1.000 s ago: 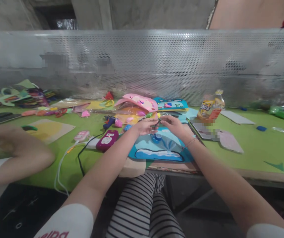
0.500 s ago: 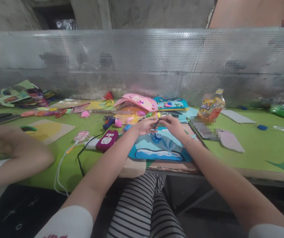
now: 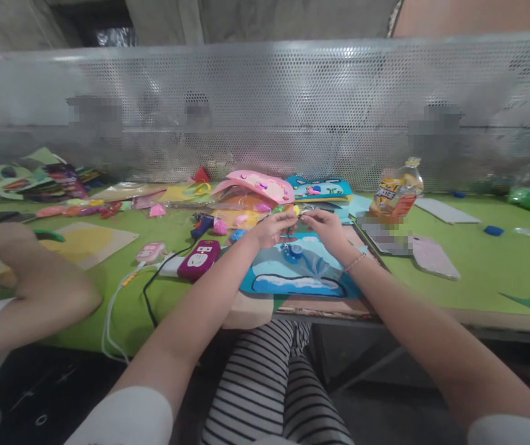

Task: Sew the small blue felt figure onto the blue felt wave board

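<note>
Left hand [image 3: 272, 227] and right hand [image 3: 326, 226] meet fingertip to fingertip above the blue felt picture [image 3: 293, 278]. Both pinch a thin dark strand [image 3: 290, 232] between them, too small to tell what it is. Small blue round piece [image 3: 293, 251] lies on the felt just below. Purple case [image 3: 199, 259] left of the felt, juice bottle [image 3: 397, 191] to its right, all on the green table [image 3: 478, 259]. Another person's arm [image 3: 28, 284] rests far left
</note>
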Demonstrator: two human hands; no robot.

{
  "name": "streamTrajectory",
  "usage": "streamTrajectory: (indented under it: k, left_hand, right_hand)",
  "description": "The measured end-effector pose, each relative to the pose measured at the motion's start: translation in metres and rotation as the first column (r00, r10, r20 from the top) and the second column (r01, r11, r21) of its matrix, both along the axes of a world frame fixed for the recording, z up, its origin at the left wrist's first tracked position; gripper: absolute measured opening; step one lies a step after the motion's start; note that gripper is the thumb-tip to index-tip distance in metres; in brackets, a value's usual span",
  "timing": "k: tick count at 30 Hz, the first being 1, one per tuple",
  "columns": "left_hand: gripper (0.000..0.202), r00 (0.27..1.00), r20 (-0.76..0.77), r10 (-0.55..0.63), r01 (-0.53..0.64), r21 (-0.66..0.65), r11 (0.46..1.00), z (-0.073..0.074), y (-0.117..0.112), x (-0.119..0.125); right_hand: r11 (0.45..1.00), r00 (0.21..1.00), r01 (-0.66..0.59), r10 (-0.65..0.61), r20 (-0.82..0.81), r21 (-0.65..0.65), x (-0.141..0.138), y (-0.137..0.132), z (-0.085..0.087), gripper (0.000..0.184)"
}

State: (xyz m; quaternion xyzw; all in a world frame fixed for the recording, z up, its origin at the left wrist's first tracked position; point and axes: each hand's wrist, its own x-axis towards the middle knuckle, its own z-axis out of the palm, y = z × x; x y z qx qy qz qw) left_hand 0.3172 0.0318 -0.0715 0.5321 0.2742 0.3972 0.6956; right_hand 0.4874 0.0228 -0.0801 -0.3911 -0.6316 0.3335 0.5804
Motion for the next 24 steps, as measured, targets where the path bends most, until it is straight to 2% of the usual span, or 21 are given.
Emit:
streamTrajectory:
  k: [9,13,24]
  left_hand:
    - [0.010,0.997,-0.017,0.077,-0.078,-0.075,0.994,0.0048,-0.0041,0.0025]
    - [0.007,0.996,-0.022,0.089,-0.090,-0.091,0.992,0.0055,-0.0042,0.0018]
    - [0.009,0.996,-0.051,0.073,-0.079,-0.125,0.989,0.0055,-0.0038,0.0009]
  right_hand:
    - [0.976,0.968,-0.186,0.162,-0.193,-0.115,-0.0002,-0.0020,-0.0011,0.031]
    - [0.965,0.958,-0.211,0.172,-0.228,-0.159,-0.0010,-0.0048,0.0022,0.032]
    - [0.946,0.934,-0.269,0.211,-0.290,-0.179,-0.0013,-0.0051,0.0026,0.028]
